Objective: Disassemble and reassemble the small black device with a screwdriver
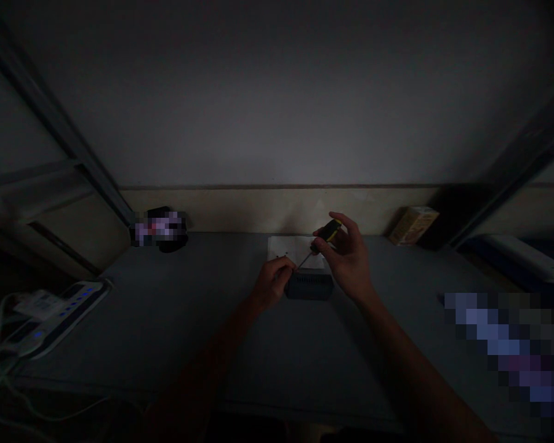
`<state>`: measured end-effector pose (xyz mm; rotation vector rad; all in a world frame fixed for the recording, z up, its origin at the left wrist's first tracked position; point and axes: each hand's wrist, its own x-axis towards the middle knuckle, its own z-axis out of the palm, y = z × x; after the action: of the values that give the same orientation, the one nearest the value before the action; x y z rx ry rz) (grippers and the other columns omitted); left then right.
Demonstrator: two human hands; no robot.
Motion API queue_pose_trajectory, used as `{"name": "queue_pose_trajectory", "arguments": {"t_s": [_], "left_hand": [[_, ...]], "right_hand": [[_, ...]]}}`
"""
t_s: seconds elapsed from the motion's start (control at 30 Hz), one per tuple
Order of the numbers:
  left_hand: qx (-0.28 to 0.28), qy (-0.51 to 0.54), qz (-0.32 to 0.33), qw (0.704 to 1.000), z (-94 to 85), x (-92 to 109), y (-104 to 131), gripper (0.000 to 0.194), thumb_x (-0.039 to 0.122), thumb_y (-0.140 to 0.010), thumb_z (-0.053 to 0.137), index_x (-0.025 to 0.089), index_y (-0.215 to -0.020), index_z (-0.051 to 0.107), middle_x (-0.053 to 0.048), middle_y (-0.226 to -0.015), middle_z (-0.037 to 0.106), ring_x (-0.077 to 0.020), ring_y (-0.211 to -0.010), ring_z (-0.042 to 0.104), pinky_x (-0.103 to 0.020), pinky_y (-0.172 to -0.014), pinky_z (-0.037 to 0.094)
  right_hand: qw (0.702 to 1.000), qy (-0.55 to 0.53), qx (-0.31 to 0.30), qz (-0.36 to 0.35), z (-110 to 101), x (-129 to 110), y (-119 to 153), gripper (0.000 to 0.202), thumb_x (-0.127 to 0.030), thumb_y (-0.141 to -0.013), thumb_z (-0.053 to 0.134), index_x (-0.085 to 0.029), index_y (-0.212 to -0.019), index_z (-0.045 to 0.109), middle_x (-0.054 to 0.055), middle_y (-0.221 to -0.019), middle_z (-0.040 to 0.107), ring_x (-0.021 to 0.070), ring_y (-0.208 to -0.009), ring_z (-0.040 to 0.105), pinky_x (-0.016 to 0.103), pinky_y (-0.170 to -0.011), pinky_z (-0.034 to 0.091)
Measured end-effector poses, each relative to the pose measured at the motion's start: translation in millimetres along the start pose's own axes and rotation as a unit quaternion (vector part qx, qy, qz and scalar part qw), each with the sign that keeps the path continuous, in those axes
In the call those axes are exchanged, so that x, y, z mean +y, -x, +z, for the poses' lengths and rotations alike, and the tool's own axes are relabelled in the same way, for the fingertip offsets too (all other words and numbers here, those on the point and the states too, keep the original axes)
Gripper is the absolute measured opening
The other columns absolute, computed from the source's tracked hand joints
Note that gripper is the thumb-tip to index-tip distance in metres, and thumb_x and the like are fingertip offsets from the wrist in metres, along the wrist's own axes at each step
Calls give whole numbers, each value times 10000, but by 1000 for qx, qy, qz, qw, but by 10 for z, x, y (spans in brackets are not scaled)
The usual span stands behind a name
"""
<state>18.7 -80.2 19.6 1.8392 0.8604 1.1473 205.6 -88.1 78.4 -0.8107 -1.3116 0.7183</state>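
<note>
My right hand (pixel 348 255) grips a screwdriver (pixel 331 230) by its black and yellow handle. The shaft slants down to the left, toward the fingertips of my left hand (pixel 274 280). Those fingers are closed at the tool's tip, by the left corner of a dark box-shaped device (pixel 310 288) with a row of slots; whether they pinch a small part or hold the device itself is hidden. Behind the device lies a white sheet of paper (pixel 281 245), with a few small dark bits on it that look like screws.
A power strip (pixel 69 320) with blue lights and white cables is at the left. Against the wall stand a dark object (pixel 173 243), partly blurred out, and a small carton (pixel 413 226). A blurred-out item (pixel 493 338) lies at the right of the grey table (pixel 166 332).
</note>
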Motion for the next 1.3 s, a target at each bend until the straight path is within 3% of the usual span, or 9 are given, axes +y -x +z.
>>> {"name": "queue_pose_trajectory", "arguments": {"t_s": [0.13, 0.37, 0.53, 0.73, 0.97, 1.13, 1.3], "left_hand": [[1, 4, 1, 1000, 2, 2, 0, 239, 316, -950, 511, 174, -810, 643, -20, -760, 607, -182, -751, 561, -299, -737, 404], [-26, -9, 26, 999, 13, -32, 5, 284, 340, -1001, 452, 179, -832, 614, -31, -806, 606, -199, -812, 576, -307, -761, 406], [-47, -2, 23, 999, 18, -56, 24, 306, 361, -1031, 418, 178, -862, 595, -26, -814, 569, -197, -806, 543, -307, -753, 388], [-54, -8, 28, 998, 31, -81, 33, 298, 336, -1037, 400, 171, -915, 616, -39, -861, 598, -215, -864, 575, -312, -797, 405], [-53, -16, 34, 998, 34, -74, 25, 295, 306, -1036, 391, 168, -919, 624, -50, -885, 632, -219, -875, 596, -314, -800, 416], [-47, -28, 30, 998, 30, -42, 20, 297, 302, -1023, 398, 162, -928, 643, -59, -881, 643, -219, -862, 600, -313, -786, 419], [-50, -25, 33, 998, 26, -43, 18, 308, 311, -1027, 405, 166, -900, 645, -57, -861, 647, -217, -854, 600, -310, -787, 421]], "right_hand": [[1000, -1, 3, 4, -6, 8, 6, 553, -323, -856, 778, -349, -1344, 520, 16, -991, 671, 193, -849, 673, 350, -683, 629], [999, 29, -27, -16, 69, -75, 106, 514, -322, -919, 699, -405, -1392, 517, 52, -1207, 587, 240, -997, 635, 432, -806, 617], [994, 93, 5, -57, 155, -173, 158, 458, -306, -920, 678, -417, -1354, 584, 51, -1202, 499, 251, -1061, 577, 430, -861, 588], [995, 76, -14, -55, 106, -156, 113, 476, -276, -925, 650, -431, -1368, 574, 29, -1158, 501, 206, -943, 596, 376, -779, 588], [998, 37, -40, -18, 50, -97, 101, 491, -305, -956, 597, -423, -1427, 526, 51, -1199, 604, 254, -991, 628, 444, -824, 589], [999, 16, -30, -28, 39, -45, 73, 475, -366, -979, 563, -391, -1448, 494, 59, -1183, 636, 250, -962, 646, 453, -828, 592], [999, 28, 30, -24, 65, -37, 55, 468, -347, -879, 744, -365, -1299, 539, 11, -994, 553, 181, -820, 599, 329, -671, 598]]}}
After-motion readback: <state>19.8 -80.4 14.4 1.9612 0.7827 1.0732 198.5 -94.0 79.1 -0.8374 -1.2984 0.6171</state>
